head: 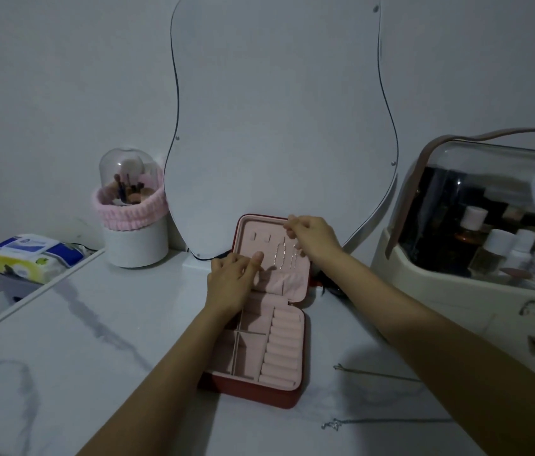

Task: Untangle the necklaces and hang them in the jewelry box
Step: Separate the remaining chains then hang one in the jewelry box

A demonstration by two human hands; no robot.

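The white marble surface carries an open red jewelry box, its pink lid leaning against the mirror. The left hand presses flat on the lid lining, fingers relaxed. The right hand pinches a thin chain near the lid's top. Two necklaces lie on the surface, right of the box.

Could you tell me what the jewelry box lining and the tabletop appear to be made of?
The jewelry box lining looks like matte pink velvet or suede-like fabric: soft, without glare, with padded rolls. Its outer shell seems reddish faux leather. The tabletop looks like polished white marble or a marble-look laminate, judging by the grey veins and faint sheen.
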